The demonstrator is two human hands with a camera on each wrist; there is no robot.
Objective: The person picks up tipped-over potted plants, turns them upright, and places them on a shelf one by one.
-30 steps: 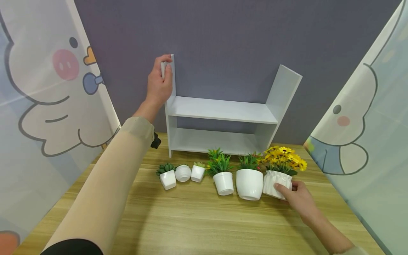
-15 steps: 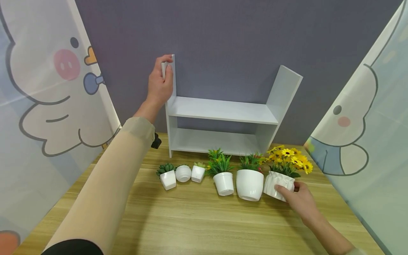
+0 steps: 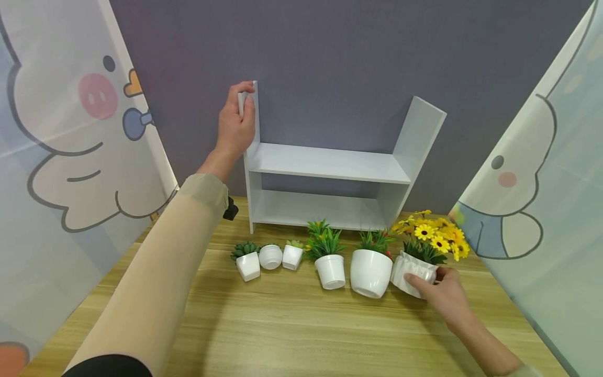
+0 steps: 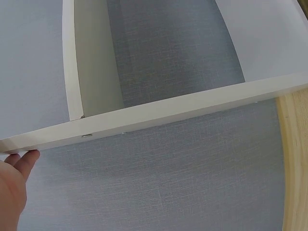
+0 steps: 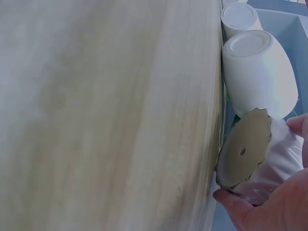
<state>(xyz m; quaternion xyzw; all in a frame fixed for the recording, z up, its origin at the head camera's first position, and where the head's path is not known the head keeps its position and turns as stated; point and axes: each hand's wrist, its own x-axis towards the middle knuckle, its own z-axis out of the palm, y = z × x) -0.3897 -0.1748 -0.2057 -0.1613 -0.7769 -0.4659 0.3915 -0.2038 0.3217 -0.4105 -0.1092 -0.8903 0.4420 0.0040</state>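
Observation:
My left hand (image 3: 237,123) grips the upper end of the white shelf's (image 3: 325,159) left side panel, thumb inside and fingers over the edge. In the left wrist view only part of that hand (image 4: 12,187) shows against the panel. My right hand (image 3: 447,298) holds a crinkled white flowerpot (image 3: 412,275) with yellow flowers (image 3: 433,233), thumb on its near side. The pot leans, its flowers toward the right. Its base (image 5: 243,149) with a small hole shows in the right wrist view. Close to its left is a smooth round white pot (image 3: 370,273) with greenery.
Left of these, along the shelf's front, are a white pot with a yellow-green plant (image 3: 331,271) and three small succulent pots, the leftmost a square one (image 3: 248,266). All are on the wooden table (image 3: 292,330). A grey panel (image 3: 330,68) stands behind the shelf.
My right hand has tilted the yellow-flower pot further right, its blooms swinging right and slightly down. The round pot beside it has shifted slightly right. My left hand has stayed in place.

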